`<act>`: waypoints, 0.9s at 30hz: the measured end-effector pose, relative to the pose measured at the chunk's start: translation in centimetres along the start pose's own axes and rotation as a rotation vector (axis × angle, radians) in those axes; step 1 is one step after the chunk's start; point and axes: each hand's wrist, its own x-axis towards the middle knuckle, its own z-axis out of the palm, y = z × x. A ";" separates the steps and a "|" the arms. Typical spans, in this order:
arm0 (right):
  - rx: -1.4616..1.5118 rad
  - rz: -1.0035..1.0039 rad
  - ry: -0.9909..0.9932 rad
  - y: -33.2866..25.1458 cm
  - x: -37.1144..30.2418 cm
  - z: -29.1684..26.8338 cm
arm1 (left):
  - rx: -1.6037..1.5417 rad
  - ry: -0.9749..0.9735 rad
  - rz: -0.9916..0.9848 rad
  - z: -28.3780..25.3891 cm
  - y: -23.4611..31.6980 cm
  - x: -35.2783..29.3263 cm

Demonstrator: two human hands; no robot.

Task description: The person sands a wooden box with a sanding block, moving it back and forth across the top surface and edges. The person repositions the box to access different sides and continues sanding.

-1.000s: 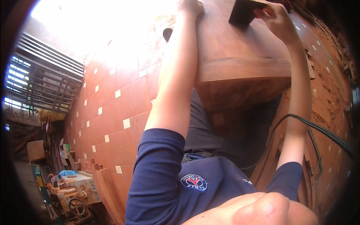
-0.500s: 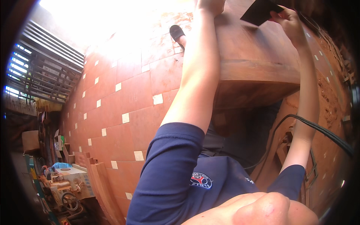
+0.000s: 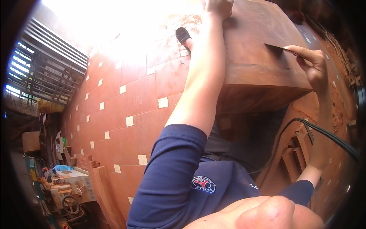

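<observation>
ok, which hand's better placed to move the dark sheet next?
Right, most likely: the right hand pinches the dark sheet over the wooden top. The left hand is apart from the sheet, near the top's left edge, partly cut off by the picture.

A thin, dark rectangular plate [image 3: 275,48], seen almost edge-on, juts leftward from the grip of a person's right hand [image 3: 313,68] over a broad, reddish-brown wooden panel [image 3: 255,40]; whether they touch is unclear. The panel's smooth, mottled face slopes to a banded near edge, the left hand [image 3: 219,7] at its far left side.
</observation>
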 end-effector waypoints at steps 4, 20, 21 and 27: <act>0.512 0.255 0.201 3.9 -4.9 -5.5 | -0.043 0.003 0.071 -1.3 1.6 1.2; -0.296 0.114 0.083 9.5 6.2 4.3 | 0.058 -0.043 0.107 -4.8 2.0 1.7; -0.312 0.121 0.038 8.5 6.1 4.2 | 0.058 -0.057 0.097 -4.7 1.8 1.5; -0.362 -0.052 -0.139 -1.7 2.9 1.5 | 0.132 -0.126 0.118 -5.4 2.4 2.0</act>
